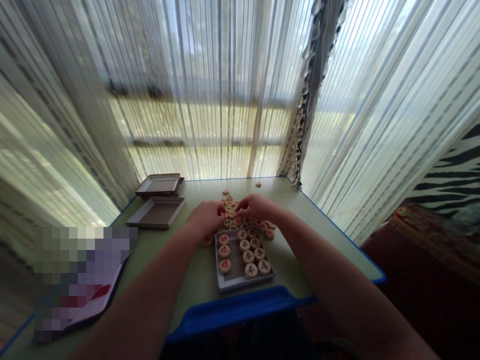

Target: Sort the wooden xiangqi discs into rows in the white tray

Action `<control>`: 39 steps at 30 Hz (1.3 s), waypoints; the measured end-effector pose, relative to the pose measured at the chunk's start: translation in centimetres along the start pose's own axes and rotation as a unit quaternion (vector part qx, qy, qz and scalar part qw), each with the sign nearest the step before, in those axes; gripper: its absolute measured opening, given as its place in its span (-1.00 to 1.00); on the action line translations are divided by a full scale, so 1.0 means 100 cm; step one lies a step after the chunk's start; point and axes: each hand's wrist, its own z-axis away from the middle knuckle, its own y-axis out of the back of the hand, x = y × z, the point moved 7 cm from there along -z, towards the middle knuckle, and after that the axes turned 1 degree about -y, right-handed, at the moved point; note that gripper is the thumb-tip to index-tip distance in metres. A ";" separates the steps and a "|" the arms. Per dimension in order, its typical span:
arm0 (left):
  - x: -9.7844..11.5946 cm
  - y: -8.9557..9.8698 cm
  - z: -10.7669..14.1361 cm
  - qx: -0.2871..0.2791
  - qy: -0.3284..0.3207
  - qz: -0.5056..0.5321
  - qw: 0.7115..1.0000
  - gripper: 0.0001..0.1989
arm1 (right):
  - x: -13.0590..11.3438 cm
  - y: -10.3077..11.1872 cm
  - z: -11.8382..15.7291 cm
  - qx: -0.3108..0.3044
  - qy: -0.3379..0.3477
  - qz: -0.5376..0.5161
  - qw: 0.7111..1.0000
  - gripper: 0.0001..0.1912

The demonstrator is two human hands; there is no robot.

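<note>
Round wooden pieces with red or black characters lie in a loose pile (pixel 229 223) at the middle of the table. My left hand (pixel 208 218) is at the pile's left side, fingers curled over pieces; whether it holds one is hidden. On the right side, my right hand (pixel 254 206) has its thumb and fingers bent together at the pile, and what is between them is too small to tell. Nearer to me lies a shallow grey box (pixel 235 266). It holds a left column of red-marked pieces (pixel 224 251) and two right columns of black-marked pieces (pixel 248 257).
Two pieces lie apart at the back, one (pixel 258 184) further right. An open tray (pixel 156 212) and stacked box parts (pixel 159 184) stand at the left. A partly blurred flat object (pixel 101 295) lies near left. The table (pixel 330 250) has a blue edge; curtains hang behind.
</note>
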 end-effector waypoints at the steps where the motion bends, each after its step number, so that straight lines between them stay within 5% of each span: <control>1: -0.001 0.000 0.001 -0.010 0.010 -0.003 1.000 -0.76 | -0.002 0.007 0.004 0.005 0.001 -0.010 1.000 -0.72; 10: -0.001 -0.005 0.004 -0.071 0.009 -0.012 0.997 -0.82 | 0.008 0.030 0.028 0.026 -0.041 0.094 0.994 -0.75; 18: 0.003 -0.001 0.004 -0.047 -0.022 0.003 0.999 -0.80 | 0.067 0.040 0.038 0.192 -0.075 0.082 0.975 -0.50; 25: 0.013 0.006 -0.006 0.053 -0.036 0.076 0.995 -0.63 | 0.087 0.033 0.042 0.084 -0.112 0.127 0.982 -0.62; 31: 0.039 0.005 -0.050 -0.033 -0.094 0.059 0.993 -0.63 | 0.094 0.027 0.044 0.019 -0.147 0.110 0.983 -0.65; 39: 0.069 -0.006 -0.075 -0.083 -0.166 0.100 0.978 -0.69 | 0.088 0.029 0.046 0.052 -0.135 0.107 0.984 -0.70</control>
